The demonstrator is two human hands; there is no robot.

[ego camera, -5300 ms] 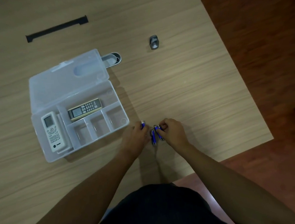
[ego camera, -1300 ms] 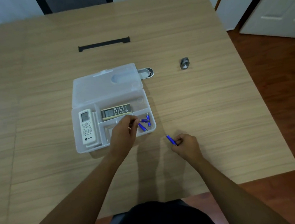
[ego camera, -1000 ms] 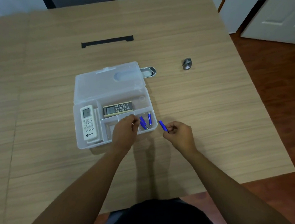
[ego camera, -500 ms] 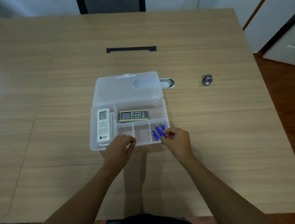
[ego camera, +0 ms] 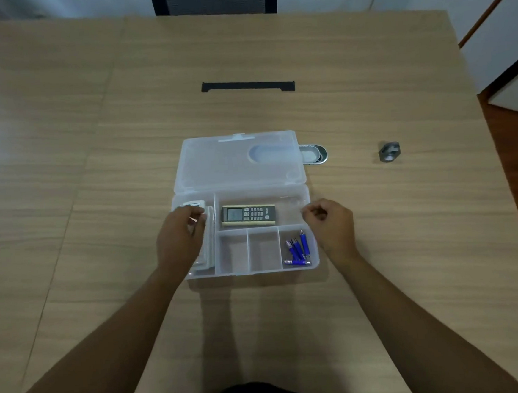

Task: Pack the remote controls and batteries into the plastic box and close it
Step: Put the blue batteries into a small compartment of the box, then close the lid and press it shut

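The clear plastic box (ego camera: 251,277) lies open mid-bench, lid (ego camera: 236,162) folded back flat; the left hand (ego camera: 179,238), grip loosely curled and holding nothing, covers the white remote (ego camera: 203,231) in the left compartment; a beige remote (ego camera: 248,215) lies crosswise in the rear compartment; blue batteries (ego camera: 297,250) fill the front-right cell — its two neighbours are bare; the right hand (ego camera: 331,221), grip curled narrow, hovers at the box's right edge.

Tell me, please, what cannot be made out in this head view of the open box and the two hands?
- White remote: mostly hidden under the left hand.
- Oval metal item: half behind the lid.
- Batteries: too small to count surely.
- Small grey object: too small to identify.
- Right hand: curled; its grip cannot be judged.
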